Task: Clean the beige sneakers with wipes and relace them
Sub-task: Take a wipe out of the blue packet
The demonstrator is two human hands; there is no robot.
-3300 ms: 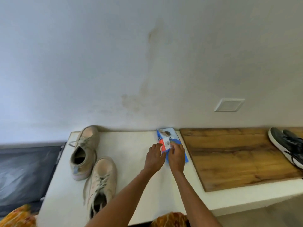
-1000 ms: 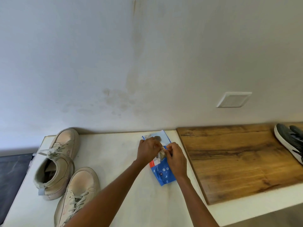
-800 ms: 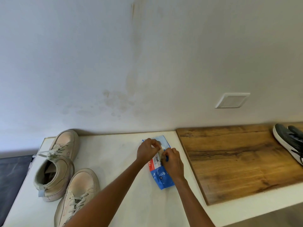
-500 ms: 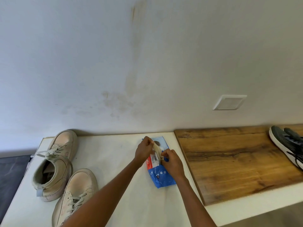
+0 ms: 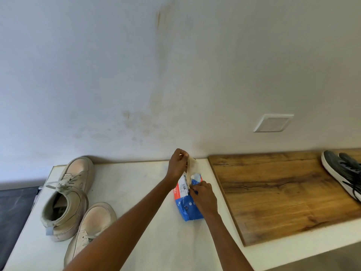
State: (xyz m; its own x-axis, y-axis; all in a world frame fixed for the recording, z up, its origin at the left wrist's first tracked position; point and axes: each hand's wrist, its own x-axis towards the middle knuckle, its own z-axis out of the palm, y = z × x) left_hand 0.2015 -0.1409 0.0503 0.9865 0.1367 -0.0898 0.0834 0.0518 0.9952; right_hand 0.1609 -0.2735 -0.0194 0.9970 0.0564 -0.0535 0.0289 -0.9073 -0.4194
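Blue plastic wipes pack [image 5: 188, 205], one, lies flat on the white bench [image 5: 136, 192] directly under the right hand [image 5: 203, 198]. Its white and red label panel carries a barcode and red-field digits that look like "29"; a small "72" shows on the blue part; the rest of the print is too small to read.

The left hand [image 5: 176, 166], raised just beyond the pack, pinches the top of one pale wipe [image 5: 191, 169], which hangs from its fingertips down to the pack's opening. The right hand, fingers curled, holds the pack down at that opening.

Beige sneakers, two, laced, stand well to the left of the left hand: one [image 5: 66, 196] nearer the wall, one [image 5: 91, 227] closer to the person, their sides touching. Both sit near the bench's left edge.

Wooden board [image 5: 283, 192], one, begins just right of the right hand and runs along the wall; its near edge stops short of the bench's front edge. Bare white bench surface lies between the left forearm and the sneakers.

Dark sneaker [image 5: 341, 173] with a white sole, at the far right on the board; a second behind it is only partly seen.

Wall plate [image 5: 273, 123], one, white, above the board.
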